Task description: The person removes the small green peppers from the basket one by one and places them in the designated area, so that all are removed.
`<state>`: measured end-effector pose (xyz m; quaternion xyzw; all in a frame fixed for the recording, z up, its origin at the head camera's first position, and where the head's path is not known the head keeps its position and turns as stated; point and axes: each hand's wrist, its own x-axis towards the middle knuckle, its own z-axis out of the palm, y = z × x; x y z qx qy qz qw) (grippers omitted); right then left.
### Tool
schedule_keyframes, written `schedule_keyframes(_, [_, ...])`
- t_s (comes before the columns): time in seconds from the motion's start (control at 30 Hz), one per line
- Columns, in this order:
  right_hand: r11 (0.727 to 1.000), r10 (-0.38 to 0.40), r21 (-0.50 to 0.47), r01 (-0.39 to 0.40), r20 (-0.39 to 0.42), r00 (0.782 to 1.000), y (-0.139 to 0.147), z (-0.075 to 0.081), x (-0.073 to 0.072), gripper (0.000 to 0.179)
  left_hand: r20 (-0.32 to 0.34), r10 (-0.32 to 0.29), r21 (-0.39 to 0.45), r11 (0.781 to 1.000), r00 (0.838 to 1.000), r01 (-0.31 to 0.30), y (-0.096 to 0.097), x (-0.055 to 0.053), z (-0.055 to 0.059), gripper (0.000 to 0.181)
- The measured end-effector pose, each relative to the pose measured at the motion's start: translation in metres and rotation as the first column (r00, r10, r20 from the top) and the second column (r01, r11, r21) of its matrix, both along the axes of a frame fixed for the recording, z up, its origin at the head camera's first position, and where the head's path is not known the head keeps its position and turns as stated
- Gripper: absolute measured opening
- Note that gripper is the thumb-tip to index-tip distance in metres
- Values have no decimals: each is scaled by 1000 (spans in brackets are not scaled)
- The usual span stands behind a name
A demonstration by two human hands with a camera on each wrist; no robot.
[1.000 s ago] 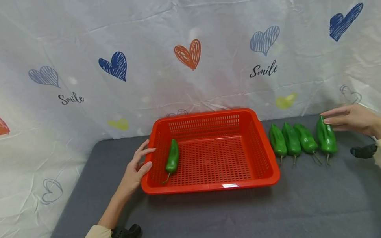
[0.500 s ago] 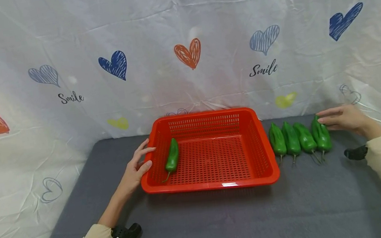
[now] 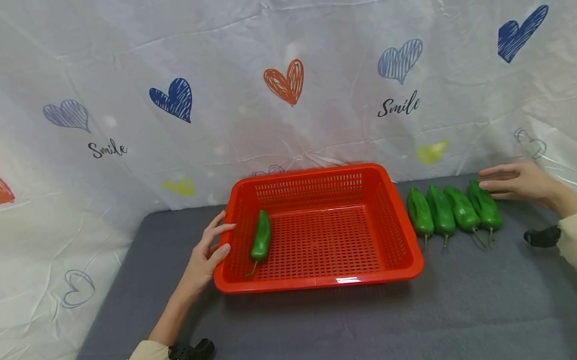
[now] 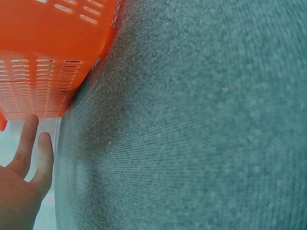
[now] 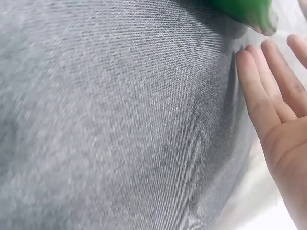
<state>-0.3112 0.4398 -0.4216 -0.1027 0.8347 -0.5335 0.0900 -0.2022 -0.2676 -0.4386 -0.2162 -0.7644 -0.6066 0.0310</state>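
At the left end of a red plastic basket (image 3: 328, 282), my left hand (image 3: 202, 261) rests its fingertips and thumb on the rim. The left wrist view shows two fairly straight fingers (image 4: 44, 158) beside the slotted wall. One green chili pepper (image 3: 261, 237) lies inside the basket, stem toward me. To the right of the basket, several green peppers (image 3: 442, 212) lie side by side on the table, stems toward me. My right hand (image 3: 524, 184) is at the rightmost pepper (image 3: 485, 210). In the right wrist view its fingers are extended, with a gap to the pepper tip (image 5: 259, 19).
A dark grey cloth (image 3: 330, 343) covers the table. Behind it hangs a white curtain (image 3: 228, 37) printed with hearts and words, close to the basket's back. A black wrist camera (image 3: 196, 352) sits on my left wrist, another wrist camera (image 3: 542, 237) on my right.
My right hand has moved the rightmost pepper left, up against the others, and its fingers have come away from it. My left hand and the basket have stayed in place.
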Motion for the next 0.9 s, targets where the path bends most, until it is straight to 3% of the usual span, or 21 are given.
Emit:
schedule_keyframes(0.2, [998, 6, 60, -4, -29, 1000, 2, 6, 8, 57, -24, 14, -19, 1000, 1000, -15, -2, 0, -1, 42])
schedule_keyframes(0.57, [990, -96, 97, 107, -115, 989, -7, 24, 22, 53, -30, 15, -22, 1000, 999, -15, -1, 0, -2, 41])
schedule_keyframes(0.9, [996, -58, 59, 67, -144, 988, -32, 48, 28, 49, -15, 14, -13, 1000, 1000, -15, 0, 1, -2, 42])
